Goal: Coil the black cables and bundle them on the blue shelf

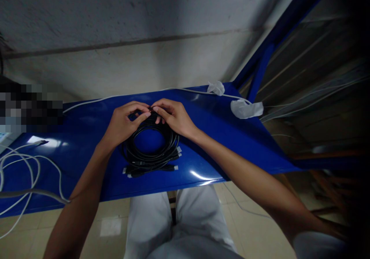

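Note:
A coil of black cables (150, 151) lies on the blue table (225, 135), its plug ends pointing toward me at the near side. My left hand (125, 122) pinches the far top of the coil from the left. My right hand (173, 116) grips the same spot from the right, fingers curled over the cables. The fingertips of both hands nearly meet above the loop.
White cables (26, 174) lie tangled at the table's left end, and a thin white cable (95, 100) runs along the far edge. Two crumpled white wads (245, 108) sit at the far right corner. A blue frame and shelving (303, 78) stand to the right.

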`<move>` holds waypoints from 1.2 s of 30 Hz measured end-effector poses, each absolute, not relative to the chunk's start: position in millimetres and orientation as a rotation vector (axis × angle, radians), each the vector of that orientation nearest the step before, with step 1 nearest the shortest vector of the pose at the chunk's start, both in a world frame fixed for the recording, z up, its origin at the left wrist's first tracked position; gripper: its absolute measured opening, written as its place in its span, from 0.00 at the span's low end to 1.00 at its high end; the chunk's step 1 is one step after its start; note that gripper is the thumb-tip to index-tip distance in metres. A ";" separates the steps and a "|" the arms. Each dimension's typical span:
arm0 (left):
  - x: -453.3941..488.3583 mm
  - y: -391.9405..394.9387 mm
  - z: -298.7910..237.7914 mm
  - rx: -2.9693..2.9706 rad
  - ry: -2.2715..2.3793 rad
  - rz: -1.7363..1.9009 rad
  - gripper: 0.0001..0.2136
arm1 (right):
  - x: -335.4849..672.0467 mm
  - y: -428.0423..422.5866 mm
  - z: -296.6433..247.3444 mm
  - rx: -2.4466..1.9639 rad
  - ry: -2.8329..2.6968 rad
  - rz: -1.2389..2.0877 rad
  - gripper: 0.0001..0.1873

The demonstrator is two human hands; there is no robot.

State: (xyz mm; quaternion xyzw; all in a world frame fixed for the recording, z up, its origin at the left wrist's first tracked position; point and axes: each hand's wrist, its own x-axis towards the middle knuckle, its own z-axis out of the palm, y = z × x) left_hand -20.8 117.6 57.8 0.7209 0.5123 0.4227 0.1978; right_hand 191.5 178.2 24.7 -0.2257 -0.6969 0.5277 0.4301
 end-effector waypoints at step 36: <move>-10.5 109.5 65.7 2.351 1.429 1.244 0.03 | 202.9 188.4 35.6 -0.617 -1.858 0.734 0.09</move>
